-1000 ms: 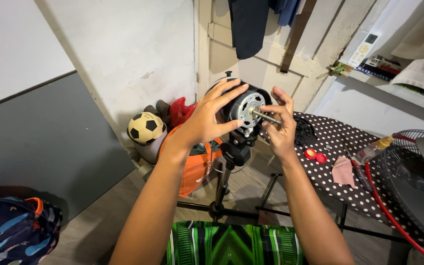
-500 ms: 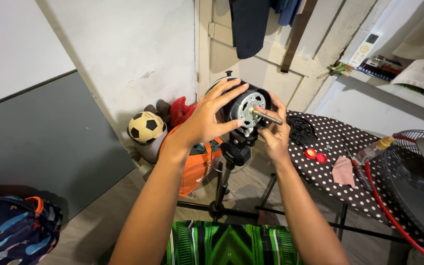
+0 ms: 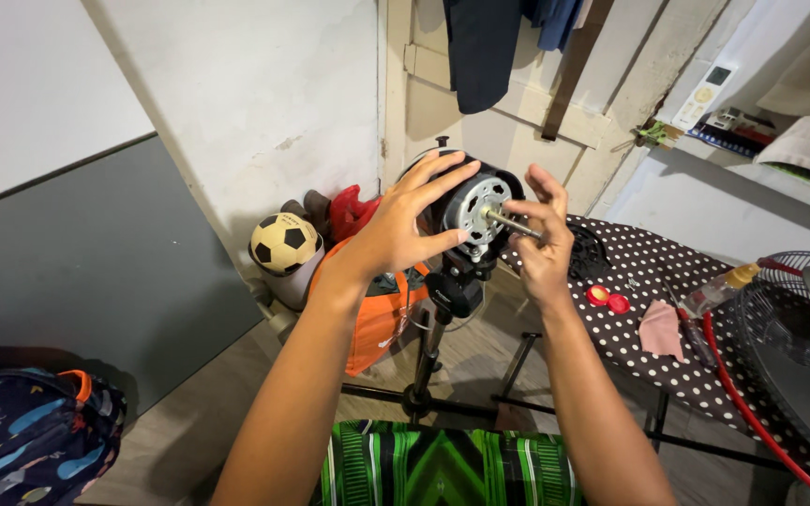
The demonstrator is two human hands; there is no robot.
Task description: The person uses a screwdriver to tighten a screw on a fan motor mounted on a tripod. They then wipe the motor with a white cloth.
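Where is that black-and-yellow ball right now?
The ball sits low at left of centre in the head view, against the white wall, just left of the left hand and the orange bag.

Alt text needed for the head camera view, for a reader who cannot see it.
A person's left hand grips the side of a bare fan motor on a black stand, while the right hand pinches its metal shaft. To the right, a polka-dot covered table holds a fan grille; a soccer ball sits by the wall.
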